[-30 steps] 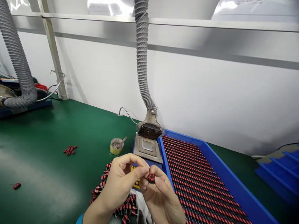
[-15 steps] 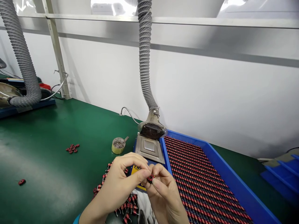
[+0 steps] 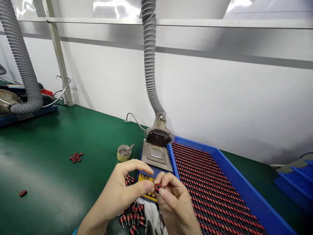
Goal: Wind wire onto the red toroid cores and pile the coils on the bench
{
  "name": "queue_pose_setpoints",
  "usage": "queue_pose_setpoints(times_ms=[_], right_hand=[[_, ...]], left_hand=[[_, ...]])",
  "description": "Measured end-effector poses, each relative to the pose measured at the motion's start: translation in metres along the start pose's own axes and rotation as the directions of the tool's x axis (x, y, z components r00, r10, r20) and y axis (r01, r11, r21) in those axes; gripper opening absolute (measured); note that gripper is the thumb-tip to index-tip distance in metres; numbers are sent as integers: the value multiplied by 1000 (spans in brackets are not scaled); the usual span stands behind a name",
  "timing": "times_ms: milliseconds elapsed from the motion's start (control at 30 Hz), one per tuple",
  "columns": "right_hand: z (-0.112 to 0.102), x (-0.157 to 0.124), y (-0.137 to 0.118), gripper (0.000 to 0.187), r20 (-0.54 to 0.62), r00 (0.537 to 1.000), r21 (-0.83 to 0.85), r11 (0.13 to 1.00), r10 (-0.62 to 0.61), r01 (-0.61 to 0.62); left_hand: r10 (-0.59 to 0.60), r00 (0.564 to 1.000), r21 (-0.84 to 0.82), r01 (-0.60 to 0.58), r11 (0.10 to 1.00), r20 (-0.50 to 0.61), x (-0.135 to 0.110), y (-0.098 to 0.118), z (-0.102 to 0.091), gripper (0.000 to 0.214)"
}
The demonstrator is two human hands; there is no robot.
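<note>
My right hand [image 3: 174,207] pinches a small red-and-black wound toroid coil [image 3: 158,187] between thumb and fingertips, with the ring facing me. My left hand [image 3: 114,197] is just beside it, fingers apart and thumb tip close to the coil without touching it. Below my left hand lies a loose heap of similar coils with bent leads [image 3: 133,217], and more coils [image 3: 129,180] sit beyond my fingers. A white cloth [image 3: 151,217] lies under my right wrist. Part of the heap is hidden by my left hand.
A blue tray [image 3: 244,192] holds dense rows of coils to the right. Ahead stand a metal heating plate [image 3: 156,156] on a blue base and a fume intake [image 3: 158,137] on a grey hose. A tape roll holding scraps [image 3: 123,153] and small coil groups [image 3: 75,157] lie on the green bench [image 3: 44,169].
My left hand has drawn back to the left, its thumb now off the coil. The coil has turned to show its ring. More of the coil heap shows.
</note>
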State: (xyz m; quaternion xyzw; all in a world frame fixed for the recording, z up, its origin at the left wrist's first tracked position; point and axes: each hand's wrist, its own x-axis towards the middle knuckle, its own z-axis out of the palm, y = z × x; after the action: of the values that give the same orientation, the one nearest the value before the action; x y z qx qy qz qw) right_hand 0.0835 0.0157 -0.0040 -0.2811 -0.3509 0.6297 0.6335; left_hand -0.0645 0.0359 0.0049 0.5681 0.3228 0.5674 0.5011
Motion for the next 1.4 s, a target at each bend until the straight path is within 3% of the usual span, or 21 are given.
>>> queue_pose_setpoints(times_ms=[67, 233, 433, 667, 833, 933, 1067, 1133, 1200, 1300, 1400], right_hand=[[-1, 0, 1, 23, -5, 1000, -7, 1000, -6, 6], [-3, 0, 4, 24, 2, 1000, -1, 1000, -13, 13], [-4, 0, 4, 21, 41, 999, -13, 1000, -13, 13], [1, -2, 1, 23, 13, 1000, -38, 999, -13, 13], [2, -1, -2, 22, 13, 1000, -2, 1000, -2, 2], [-3, -2, -3, 19, -19, 994, -161, 981, -111, 107], [-14, -4, -3, 21, 8, 985, -369, 915, -170, 161], [-19, -5, -3, 26, 74, 985, -399, 900, -158, 175], [-19, -4, -4, 23, 116, 983, -384, 906, -142, 176], [-12, -4, -4, 17, 44, 993, -239, 964, -106, 114], [-5, -4, -3, 22, 10, 999, -72, 996, -48, 49]], left_hand=[[-30, 999, -12, 30, 999, 22, 1, 0, 6, 2], [-29, 1000, -14, 29, 999, -7, 2, 0, 13, 11], [9, 1000, -2, -9, 1000, 5, 3, 2, 10, 12], [63, 995, -31, -65, 997, -79, 1, -2, 4, 8], [139, 982, -22, -143, 989, -126, -5, -5, -4, 24], [145, 989, 94, -141, 986, -34, -9, -1, -4, 21], [-32, 972, 368, -57, 928, 232, -10, 8, 5, 22], [-87, 951, 415, -47, 909, 297, -9, 9, 10, 20], [-72, 952, 400, -56, 915, 298, -8, 8, 13, 14], [7, 973, 347, -89, 934, 230, -8, 4, 14, 21], [115, 981, 314, -161, 936, 159, -9, 1, 13, 25]])
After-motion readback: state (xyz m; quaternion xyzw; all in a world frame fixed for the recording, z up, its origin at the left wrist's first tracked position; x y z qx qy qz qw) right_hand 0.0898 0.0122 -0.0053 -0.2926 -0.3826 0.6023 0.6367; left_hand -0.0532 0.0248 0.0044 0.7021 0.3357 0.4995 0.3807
